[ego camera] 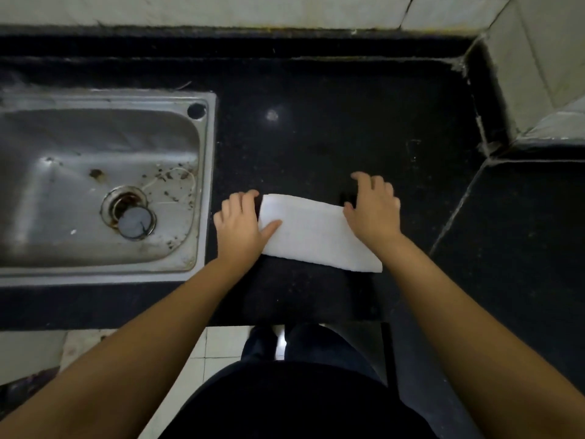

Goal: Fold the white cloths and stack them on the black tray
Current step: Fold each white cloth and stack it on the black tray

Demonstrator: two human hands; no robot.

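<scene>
cloth (313, 231) lies folded into strip on black table (332, 128) — our left hand (239, 224) and right hand (373, 205) rest on its ends, fingers loosely spread, gripping nothing. we judge folding midway — tray not visible, stacking left.

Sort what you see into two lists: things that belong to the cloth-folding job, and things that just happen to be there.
Belongs to the job:
white cloth
left hand
right hand

Just there:
steel sink
drain plug
black counter
tiled wall

No black tray can be made out.
</scene>
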